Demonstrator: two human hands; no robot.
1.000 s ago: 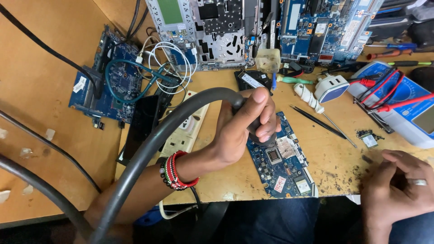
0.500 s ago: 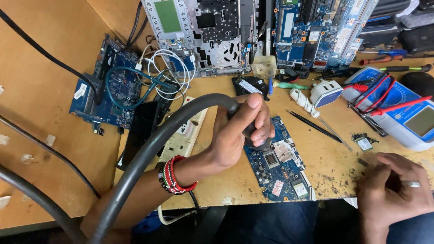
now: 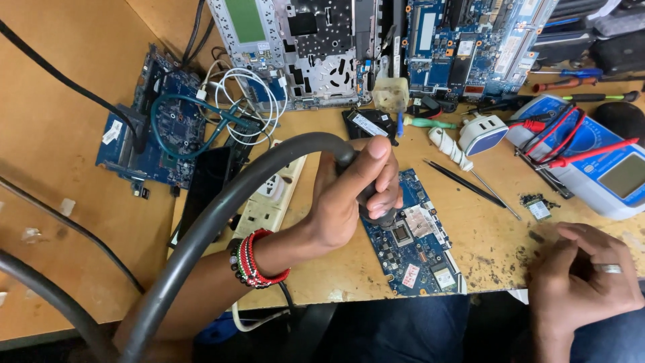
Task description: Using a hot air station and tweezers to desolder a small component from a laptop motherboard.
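Observation:
My left hand [image 3: 353,195] grips the dark handle of a hot-air tool whose thick grey hose [image 3: 222,208] arcs back toward me. Its nozzle points down at a blue circuit board [image 3: 416,238] lying near the table's front edge, over a square chip. Red and black bead bracelets [image 3: 255,259] circle that wrist. My right hand [image 3: 581,286], wearing a ring, rests curled at the table's front right corner with nothing visible in it.
A white power strip [image 3: 272,191] lies left of the board. Black tweezers [image 3: 463,183], a blue and white multimeter [image 3: 601,165] with red leads, a white plug adapter [image 3: 482,132], another blue board [image 3: 161,128] with cables, and opened laptop chassis [image 3: 316,47] crowd the back.
My left hand with the hot-air tool has stayed over the blue board, shifting only slightly. My right hand has stayed at the front right corner.

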